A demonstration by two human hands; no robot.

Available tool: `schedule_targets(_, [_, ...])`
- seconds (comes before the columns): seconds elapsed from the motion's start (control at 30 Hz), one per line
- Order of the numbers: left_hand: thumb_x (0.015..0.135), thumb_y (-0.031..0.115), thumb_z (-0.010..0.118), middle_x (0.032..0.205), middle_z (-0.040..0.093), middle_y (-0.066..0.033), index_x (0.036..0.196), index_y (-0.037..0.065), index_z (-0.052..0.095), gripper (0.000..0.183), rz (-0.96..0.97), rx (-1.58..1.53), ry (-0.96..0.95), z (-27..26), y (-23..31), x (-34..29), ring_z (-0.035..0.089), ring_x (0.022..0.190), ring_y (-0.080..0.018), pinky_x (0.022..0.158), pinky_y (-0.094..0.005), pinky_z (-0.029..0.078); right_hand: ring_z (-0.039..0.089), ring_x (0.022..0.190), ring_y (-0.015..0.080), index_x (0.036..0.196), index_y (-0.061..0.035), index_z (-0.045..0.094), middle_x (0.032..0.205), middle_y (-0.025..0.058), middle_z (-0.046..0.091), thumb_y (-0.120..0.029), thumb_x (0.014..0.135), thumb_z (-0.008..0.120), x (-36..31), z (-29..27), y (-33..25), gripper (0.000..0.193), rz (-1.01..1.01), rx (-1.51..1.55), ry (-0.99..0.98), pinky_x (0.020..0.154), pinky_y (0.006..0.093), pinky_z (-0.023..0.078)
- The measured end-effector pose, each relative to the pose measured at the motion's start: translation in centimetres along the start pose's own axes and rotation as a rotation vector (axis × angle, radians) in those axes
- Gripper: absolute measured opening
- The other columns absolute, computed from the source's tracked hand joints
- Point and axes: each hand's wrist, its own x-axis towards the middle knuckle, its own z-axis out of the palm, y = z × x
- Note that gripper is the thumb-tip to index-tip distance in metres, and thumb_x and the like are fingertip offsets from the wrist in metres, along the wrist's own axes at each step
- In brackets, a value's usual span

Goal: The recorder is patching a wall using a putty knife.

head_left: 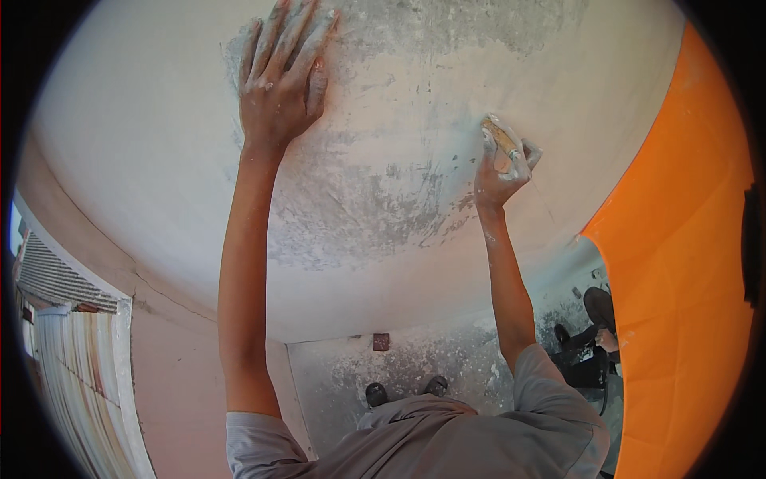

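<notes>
My left hand (281, 88), dusted white, lies against the off-white wall (144, 120) with its fingers stretched upward. Beside it the surface has rough grey patches (391, 191) where the white coat is thin or gone. Lower and to the right, my right hand (504, 164) is closed around a small tan, flat-looking piece (500, 137) with a pale edge. White powder coats those fingers too. Which exact kind of thing the tan piece is, I cannot make out, as the fingers hide part of it.
An orange sheet (678, 239) hangs along the right side. Behind it, low down, another person's dark-clothed leg and hand (606, 339) show. The floor (319, 375) is spattered white, with a small brown square (381, 342) near the wall. Far left is a striped curtain (84, 359).
</notes>
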Motion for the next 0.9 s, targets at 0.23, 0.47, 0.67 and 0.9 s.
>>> schedule_targets(0.23, [0.095,0.022,0.048,0.154,0.042,-0.0120,0.140,0.010,0.055,0.047,0.035,-0.025,0.015,-0.2,-0.6,-0.9,0.030,0.147,-0.0343,0.121,-0.0538,0.019,0.046,0.082,0.0217,0.097,-0.0064,0.077,0.088,0.0087,0.071,-0.018,0.083,0.078,1.5,-1.3,-1.1,0.019,-0.059,-0.091,-0.024,0.075,0.0361,0.042])
schedule_targets(0.47, [0.093,0.020,0.049,0.156,0.038,-0.0126,0.143,0.009,0.051,0.051,0.051,-0.065,0.025,-0.2,0.2,-0.7,0.025,0.149,-0.0339,0.122,-0.0540,0.015,0.052,0.070,0.0162,0.096,-0.0036,0.072,0.076,0.0088,0.065,-0.016,0.086,0.073,-3.5,-5.3,-3.8,0.017,0.411,0.057,-0.583,0.066,0.0313,0.044])
schedule_targets(0.67, [0.098,0.029,0.045,0.158,0.035,-0.0023,0.147,0.028,0.048,0.049,0.128,-0.120,-0.052,2.9,4.5,-5.5,0.025,0.149,-0.0290,0.120,-0.0520,0.019,0.051,0.056,0.0141,0.087,-0.0023,0.067,0.066,0.0052,0.062,-0.020,0.086,0.072,-16.0,-11.1,-5.4,0.019,0.695,0.007,-0.658,0.055,0.0326,0.042])
schedule_targets(0.9, [0.096,0.031,0.051,0.162,0.027,-0.0016,0.151,0.026,0.040,0.056,0.116,-0.317,-0.202,5.7,12.8,-4.5,0.020,0.151,-0.0242,0.123,-0.0473,0.014,0.065,0.087,0.0422,0.104,0.0008,0.066,0.088,0.0241,0.069,-0.038,0.087,0.070,-33.4,-25.0,-9.3,0.043,0.899,-0.119,-1.286,0.083,0.0485,0.050])
